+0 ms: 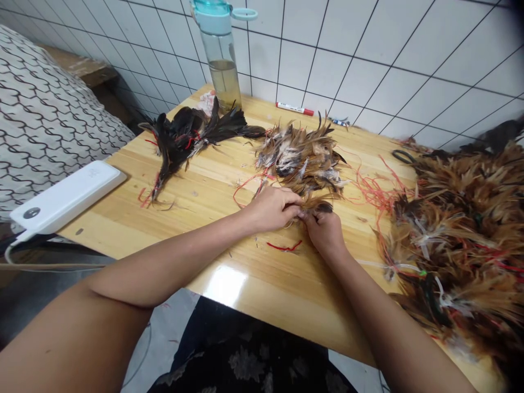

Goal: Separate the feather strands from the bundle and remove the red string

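My left hand (273, 207) and my right hand (325, 229) meet at the middle of the wooden table (245, 273). Together they pinch a small brown feather bundle (317, 204) at the near edge of a brown and white feather pile (301, 158). Both hands have their fingers closed on the bundle. A short piece of red string (284, 247) lies on the table just below my hands.
A dark feather pile (184, 136) lies at the back left. A large heap of tied brown feathers (462, 240) fills the right side. A water bottle (221, 54), a red marker (295, 108), scissors (405, 156) and a white power bank (67, 196) also stand on the table.
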Action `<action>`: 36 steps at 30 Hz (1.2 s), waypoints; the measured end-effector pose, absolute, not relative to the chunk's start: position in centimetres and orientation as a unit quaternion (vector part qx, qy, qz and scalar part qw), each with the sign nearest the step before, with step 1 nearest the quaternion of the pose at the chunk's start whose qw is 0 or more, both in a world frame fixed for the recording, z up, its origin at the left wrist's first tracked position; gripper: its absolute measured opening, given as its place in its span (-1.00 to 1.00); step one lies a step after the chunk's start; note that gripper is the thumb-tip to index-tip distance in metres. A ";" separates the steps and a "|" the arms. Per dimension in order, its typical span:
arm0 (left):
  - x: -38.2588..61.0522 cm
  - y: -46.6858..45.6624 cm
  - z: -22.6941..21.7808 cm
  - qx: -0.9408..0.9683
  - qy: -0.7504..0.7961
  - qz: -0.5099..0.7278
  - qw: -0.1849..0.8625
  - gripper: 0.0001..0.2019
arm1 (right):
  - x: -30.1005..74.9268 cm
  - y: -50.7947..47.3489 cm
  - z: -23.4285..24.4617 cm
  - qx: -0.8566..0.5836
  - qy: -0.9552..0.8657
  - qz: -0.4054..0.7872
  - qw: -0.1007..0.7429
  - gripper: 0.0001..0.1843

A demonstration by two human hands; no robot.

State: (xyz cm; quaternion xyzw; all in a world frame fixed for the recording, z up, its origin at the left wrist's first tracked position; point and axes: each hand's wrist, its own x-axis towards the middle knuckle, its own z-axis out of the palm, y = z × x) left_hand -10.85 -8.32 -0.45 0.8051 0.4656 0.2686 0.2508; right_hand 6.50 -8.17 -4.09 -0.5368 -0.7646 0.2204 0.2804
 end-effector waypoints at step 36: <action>-9.8 -7.4 -1.3 0.388 0.396 0.525 0.646 -0.77 | 6.2 -8.3 -3.6 -0.494 -0.691 0.378 0.368 -0.85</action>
